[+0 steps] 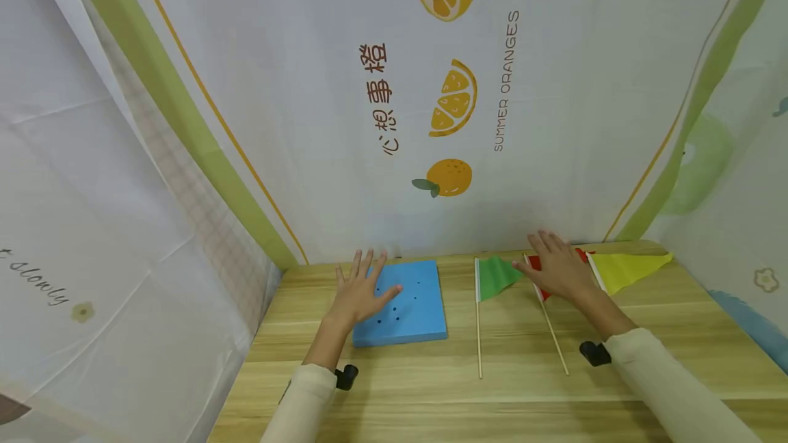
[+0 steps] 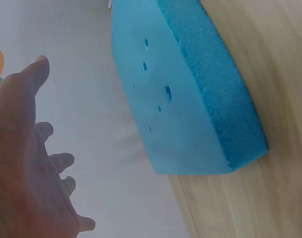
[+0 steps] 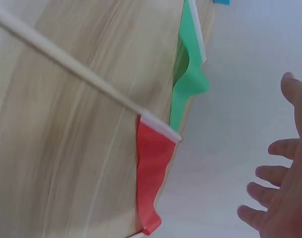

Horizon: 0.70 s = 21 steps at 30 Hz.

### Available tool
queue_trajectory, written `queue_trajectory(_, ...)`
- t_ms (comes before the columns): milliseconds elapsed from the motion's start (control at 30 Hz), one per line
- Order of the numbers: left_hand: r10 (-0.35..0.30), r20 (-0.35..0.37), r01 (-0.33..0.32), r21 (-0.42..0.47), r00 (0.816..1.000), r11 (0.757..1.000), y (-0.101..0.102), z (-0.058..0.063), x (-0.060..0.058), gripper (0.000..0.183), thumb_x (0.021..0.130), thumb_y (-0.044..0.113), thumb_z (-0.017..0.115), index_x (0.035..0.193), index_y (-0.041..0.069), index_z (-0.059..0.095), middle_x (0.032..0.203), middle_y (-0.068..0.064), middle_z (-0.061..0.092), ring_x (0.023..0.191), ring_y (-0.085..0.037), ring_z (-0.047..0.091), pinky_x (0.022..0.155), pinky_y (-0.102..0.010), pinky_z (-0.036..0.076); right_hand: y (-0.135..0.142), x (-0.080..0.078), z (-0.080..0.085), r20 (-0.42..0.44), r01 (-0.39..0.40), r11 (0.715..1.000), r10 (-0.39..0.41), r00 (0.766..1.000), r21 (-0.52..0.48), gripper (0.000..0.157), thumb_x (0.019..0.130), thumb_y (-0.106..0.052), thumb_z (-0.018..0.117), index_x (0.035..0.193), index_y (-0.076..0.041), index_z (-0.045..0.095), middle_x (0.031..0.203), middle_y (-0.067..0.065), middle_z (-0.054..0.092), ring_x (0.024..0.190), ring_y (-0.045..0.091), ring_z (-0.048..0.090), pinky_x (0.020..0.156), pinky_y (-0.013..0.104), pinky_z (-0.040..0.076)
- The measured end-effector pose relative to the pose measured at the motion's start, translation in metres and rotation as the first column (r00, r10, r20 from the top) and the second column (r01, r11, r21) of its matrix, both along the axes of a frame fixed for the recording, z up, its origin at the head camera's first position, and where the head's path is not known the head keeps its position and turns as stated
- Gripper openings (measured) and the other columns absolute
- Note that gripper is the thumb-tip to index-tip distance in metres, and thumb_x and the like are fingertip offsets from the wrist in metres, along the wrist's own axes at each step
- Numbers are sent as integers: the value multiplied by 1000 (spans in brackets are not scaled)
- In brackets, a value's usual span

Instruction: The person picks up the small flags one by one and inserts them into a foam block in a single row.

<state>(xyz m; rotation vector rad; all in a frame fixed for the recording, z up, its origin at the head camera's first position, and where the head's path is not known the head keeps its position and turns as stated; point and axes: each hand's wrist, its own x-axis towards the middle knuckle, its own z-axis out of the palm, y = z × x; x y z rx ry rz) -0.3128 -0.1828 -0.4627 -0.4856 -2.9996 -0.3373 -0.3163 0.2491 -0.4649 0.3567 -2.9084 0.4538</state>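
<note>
A square blue foam block [image 1: 425,323] with several small holes in its top lies flat on the wooden table. Over its left part hovers my left hand [image 1: 357,298], fingers spread; the left wrist view shows a gap between hand and foam block [image 2: 176,119]. My right hand [image 1: 563,272], its fingers apart, is held above the red pennant flag [image 1: 545,292] and hides part of it. To its left lies a green flag [image 1: 492,279] on a thin wooden stick, to its right a yellow flag [image 1: 631,271]. Both hands hold nothing.
The wooden table [image 1: 418,388] ends at the back against a white cloth [image 1: 295,122] printed with oranges and lettering. More printed cloth [image 1: 92,156] hangs on the left side. Small black wrist cameras [image 1: 347,377] stick out beside both cuffs.
</note>
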Motion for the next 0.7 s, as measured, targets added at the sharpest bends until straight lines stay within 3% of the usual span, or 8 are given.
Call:
queue_trajectory(133,-24,-46,25,8,999,1000,0,-4,10,87,104,66,54,172,22,24,179,-14,21,167,-42,11,126,-79,10,-11,5,0,-46,2,999,-4,999,-35,79,107,-51,60,157,8,44,161,35,43,147,58,42,116,72,40)
queue_trajectory(233,-47,-78,48,15,996,999,1,-11,20,83,105,62,57,171,19,30,176,-15,27,165,-43,19,126,-77,19,-19,10,-4,-37,8,996,-11,999,-91,74,108,-51,60,154,6,49,156,33,50,142,55,50,108,69,49)
queue_trajectory(467,-93,-135,98,32,986,995,6,-26,43,75,107,54,59,167,14,38,171,-19,38,160,-45,31,125,-72,29,-38,26,-8,-4,2,978,-2,1000,-207,63,107,-47,63,147,2,59,146,28,63,131,50,62,94,66,58)
queue_trajectory(600,-104,-136,110,38,985,993,8,-35,51,74,107,51,60,166,11,40,169,-21,40,159,-46,33,125,-71,30,-50,36,-13,-4,-19,969,19,1000,-247,57,106,-44,66,139,2,65,131,24,73,107,38,75,77,53,64)
queue_trajectory(700,-111,-121,118,49,986,992,9,-42,56,73,107,50,60,165,10,41,169,-22,40,159,-47,33,124,-71,30,-58,42,-18,8,-25,966,28,1000,-257,52,105,-41,68,133,2,69,119,19,77,87,26,75,65,40,62)
